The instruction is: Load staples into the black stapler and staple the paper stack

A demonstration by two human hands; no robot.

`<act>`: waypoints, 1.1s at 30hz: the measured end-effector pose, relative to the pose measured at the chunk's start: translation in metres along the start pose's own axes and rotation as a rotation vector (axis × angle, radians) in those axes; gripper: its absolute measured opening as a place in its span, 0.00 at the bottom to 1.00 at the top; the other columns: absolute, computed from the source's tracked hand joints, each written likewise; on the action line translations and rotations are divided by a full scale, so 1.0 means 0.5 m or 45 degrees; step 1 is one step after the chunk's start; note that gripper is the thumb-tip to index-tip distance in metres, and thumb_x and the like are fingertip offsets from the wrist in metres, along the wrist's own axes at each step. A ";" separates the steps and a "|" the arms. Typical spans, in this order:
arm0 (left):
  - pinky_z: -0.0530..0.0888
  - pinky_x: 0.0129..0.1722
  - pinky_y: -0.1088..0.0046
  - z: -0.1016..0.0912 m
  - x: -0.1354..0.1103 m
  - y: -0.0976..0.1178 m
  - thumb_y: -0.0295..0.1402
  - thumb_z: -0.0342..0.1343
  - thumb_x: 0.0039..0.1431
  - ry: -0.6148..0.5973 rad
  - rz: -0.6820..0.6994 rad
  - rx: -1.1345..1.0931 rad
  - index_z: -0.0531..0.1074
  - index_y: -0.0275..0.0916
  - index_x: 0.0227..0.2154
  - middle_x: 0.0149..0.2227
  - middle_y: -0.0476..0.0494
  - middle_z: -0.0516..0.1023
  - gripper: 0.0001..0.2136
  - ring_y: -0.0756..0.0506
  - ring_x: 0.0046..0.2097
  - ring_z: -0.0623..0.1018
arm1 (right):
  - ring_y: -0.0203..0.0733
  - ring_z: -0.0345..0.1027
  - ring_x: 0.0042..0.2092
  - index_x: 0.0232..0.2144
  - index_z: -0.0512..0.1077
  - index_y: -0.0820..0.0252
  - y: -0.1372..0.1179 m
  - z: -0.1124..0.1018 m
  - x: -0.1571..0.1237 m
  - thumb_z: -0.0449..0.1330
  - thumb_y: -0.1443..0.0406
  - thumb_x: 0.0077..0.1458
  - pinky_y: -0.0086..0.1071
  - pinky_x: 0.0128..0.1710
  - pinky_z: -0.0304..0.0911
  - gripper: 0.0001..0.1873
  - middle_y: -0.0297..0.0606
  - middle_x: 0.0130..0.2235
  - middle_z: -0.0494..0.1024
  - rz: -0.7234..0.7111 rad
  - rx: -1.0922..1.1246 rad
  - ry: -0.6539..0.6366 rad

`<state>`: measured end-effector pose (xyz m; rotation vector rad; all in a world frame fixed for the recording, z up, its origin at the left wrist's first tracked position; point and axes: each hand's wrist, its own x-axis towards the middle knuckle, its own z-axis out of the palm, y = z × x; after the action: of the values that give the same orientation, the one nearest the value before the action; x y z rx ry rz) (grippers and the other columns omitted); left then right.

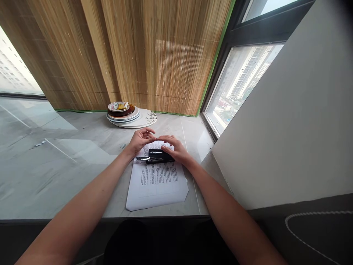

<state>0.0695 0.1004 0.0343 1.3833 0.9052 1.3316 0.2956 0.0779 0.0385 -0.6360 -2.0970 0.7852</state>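
Observation:
A small stack of printed paper sheets [157, 182] lies on the grey marble sill. Across its upper part lies a black stapler [156, 156], opened out with its metal part showing to the left. My right hand [176, 147] rests over the stapler's right end, thumb against it, fingers stretched toward the left. My left hand [139, 140] hovers just above the stapler's left side, fingers curled, its fingertips meeting those of my right hand. Something tiny may be pinched between them; I cannot make it out.
A stack of plates [129, 114] stands at the back against a bamboo blind [143, 55]. A window [239, 84] is on the right, with a white wall panel [298, 121] beside it. The marble sill [55, 162] stretches left, with small bits lying on it.

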 end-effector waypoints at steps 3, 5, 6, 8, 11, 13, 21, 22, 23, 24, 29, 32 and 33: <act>0.71 0.37 0.72 -0.004 0.004 -0.004 0.45 0.76 0.45 -0.023 0.047 -0.020 0.78 0.36 0.41 0.31 0.43 0.81 0.24 0.46 0.34 0.79 | 0.46 0.68 0.54 0.56 0.76 0.48 0.007 -0.004 0.001 0.60 0.56 0.68 0.39 0.49 0.63 0.17 0.36 0.56 0.79 0.039 0.008 0.063; 0.71 0.37 0.72 -0.010 0.009 -0.010 0.51 0.69 0.53 0.060 0.098 -0.034 0.78 0.37 0.42 0.33 0.41 0.82 0.23 0.46 0.35 0.78 | 0.46 0.69 0.51 0.53 0.78 0.50 0.022 -0.013 0.000 0.59 0.56 0.67 0.39 0.49 0.64 0.15 0.36 0.53 0.81 0.153 -0.060 0.264; 0.70 0.36 0.73 -0.013 0.012 -0.013 0.53 0.65 0.58 0.124 0.126 -0.035 0.77 0.37 0.42 0.33 0.41 0.81 0.22 0.47 0.35 0.77 | 0.47 0.69 0.50 0.51 0.79 0.51 0.033 -0.019 -0.002 0.58 0.57 0.67 0.40 0.50 0.63 0.15 0.37 0.52 0.82 0.247 -0.132 0.405; 0.67 0.31 0.74 -0.018 0.017 -0.020 0.53 0.56 0.66 0.240 0.168 0.001 0.76 0.37 0.39 0.29 0.44 0.79 0.21 0.48 0.30 0.74 | 0.50 0.68 0.50 0.47 0.80 0.53 0.057 -0.032 -0.007 0.57 0.61 0.66 0.44 0.52 0.61 0.14 0.38 0.50 0.82 0.494 -0.328 0.656; 0.65 0.28 0.74 -0.022 0.019 -0.024 0.48 0.51 0.69 0.317 0.197 0.217 0.74 0.38 0.37 0.24 0.47 0.74 0.17 0.49 0.25 0.69 | 0.56 0.64 0.56 0.46 0.80 0.55 0.087 -0.045 -0.018 0.57 0.62 0.64 0.51 0.56 0.56 0.14 0.39 0.51 0.82 0.817 -0.548 0.727; 0.66 0.29 0.73 -0.028 0.012 -0.017 0.42 0.50 0.70 0.375 0.208 0.524 0.73 0.39 0.36 0.23 0.48 0.73 0.13 0.47 0.25 0.70 | 0.58 0.62 0.58 0.46 0.80 0.54 0.097 -0.047 -0.022 0.56 0.60 0.64 0.53 0.56 0.53 0.14 0.39 0.50 0.82 0.901 -0.587 0.665; 0.71 0.48 0.57 -0.114 -0.088 0.033 0.28 0.48 0.66 0.560 -0.098 1.808 0.78 0.37 0.47 0.46 0.30 0.79 0.14 0.32 0.49 0.76 | 0.60 0.61 0.57 0.44 0.82 0.53 0.109 -0.042 -0.023 0.58 0.59 0.62 0.58 0.57 0.54 0.14 0.46 0.51 0.77 0.919 -0.622 0.633; 0.71 0.49 0.55 -0.124 -0.106 0.028 0.30 0.48 0.67 0.553 -0.152 1.854 0.77 0.36 0.50 0.48 0.28 0.79 0.15 0.30 0.51 0.75 | 0.61 0.61 0.57 0.44 0.82 0.54 0.108 -0.043 -0.023 0.59 0.59 0.62 0.59 0.57 0.55 0.14 0.47 0.51 0.76 0.910 -0.607 0.667; 0.70 0.50 0.54 -0.132 -0.122 0.021 0.30 0.48 0.68 0.506 -0.169 1.863 0.77 0.36 0.52 0.49 0.28 0.79 0.16 0.30 0.52 0.75 | 0.62 0.61 0.56 0.45 0.83 0.54 0.104 -0.043 -0.022 0.60 0.58 0.61 0.60 0.58 0.55 0.15 0.48 0.50 0.75 0.897 -0.594 0.708; 0.70 0.52 0.54 -0.138 -0.136 0.012 0.28 0.47 0.68 0.449 -0.147 1.853 0.76 0.36 0.54 0.51 0.29 0.79 0.18 0.31 0.52 0.74 | 0.61 0.61 0.56 0.45 0.83 0.54 0.099 -0.042 -0.020 0.61 0.57 0.61 0.59 0.58 0.57 0.15 0.48 0.50 0.74 0.855 -0.571 0.752; 0.72 0.53 0.58 -0.142 -0.165 -0.017 0.22 0.47 0.64 0.453 -0.049 1.770 0.79 0.38 0.49 0.50 0.34 0.80 0.18 0.35 0.52 0.75 | 0.50 0.70 0.48 0.44 0.82 0.54 0.042 -0.023 -0.011 0.55 0.47 0.67 0.43 0.50 0.67 0.23 0.44 0.45 0.74 0.125 -0.039 0.365; 0.74 0.50 0.61 -0.139 -0.162 -0.015 0.20 0.49 0.62 0.474 -0.012 1.678 0.80 0.40 0.45 0.44 0.37 0.80 0.17 0.36 0.50 0.76 | 0.49 0.72 0.46 0.51 0.79 0.54 0.016 0.000 -0.010 0.63 0.43 0.60 0.42 0.49 0.68 0.27 0.42 0.46 0.76 -0.142 0.164 -0.145; 0.74 0.49 0.62 -0.138 -0.161 -0.013 0.19 0.49 0.61 0.481 0.002 1.628 0.80 0.41 0.45 0.44 0.38 0.80 0.18 0.37 0.49 0.77 | 0.50 0.73 0.47 0.54 0.77 0.53 0.012 0.007 -0.010 0.66 0.44 0.58 0.42 0.49 0.68 0.29 0.42 0.47 0.77 -0.157 0.154 -0.214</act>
<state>-0.0076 0.0352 0.0020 2.0381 2.2347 0.9857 0.2968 0.0774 0.0301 -0.3833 -2.1967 0.9140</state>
